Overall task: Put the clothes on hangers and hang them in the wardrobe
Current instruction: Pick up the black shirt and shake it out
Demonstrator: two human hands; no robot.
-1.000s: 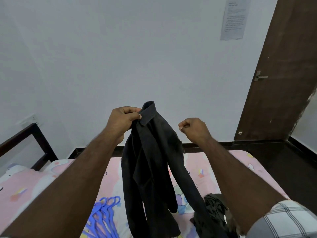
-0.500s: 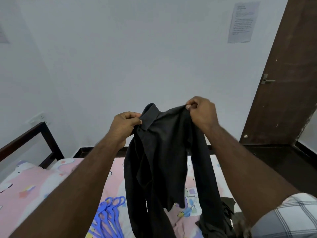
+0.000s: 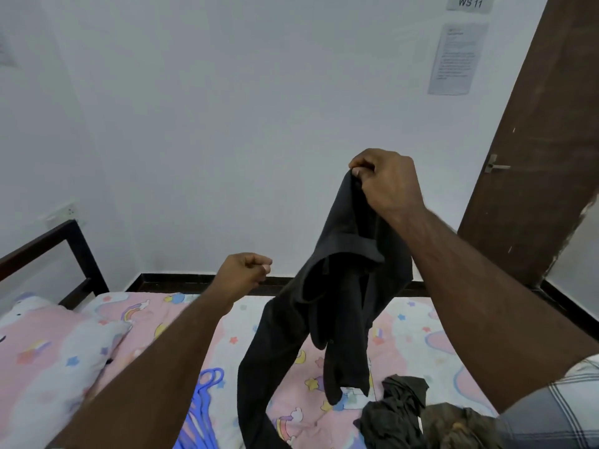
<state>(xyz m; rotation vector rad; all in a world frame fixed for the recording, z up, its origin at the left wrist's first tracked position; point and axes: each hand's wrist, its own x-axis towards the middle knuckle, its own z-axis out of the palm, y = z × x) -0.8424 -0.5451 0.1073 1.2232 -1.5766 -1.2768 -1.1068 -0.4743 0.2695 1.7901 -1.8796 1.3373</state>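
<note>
Now the left hand [image 3: 241,273] has let go, curled and empty; only the right hand [image 3: 385,186] pinches the shirt [image 3: 327,306] above the bed [image 3: 408,332]. Hangers [image 3: 204,413] lie unused, near left; nothing is hung yet.

Pillow [image 3: 48,345], brown door [image 3: 538,157], wall notice [image 3: 453,58]

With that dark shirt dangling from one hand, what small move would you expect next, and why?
Probably the left hand drops to the blue plastic hangers on the pink patterned bedsheet and picks one up. The right hand alone pinches the dark collared shirt up high, the left is curled and holds nothing, and no hanger is in the shirt yet.
</note>
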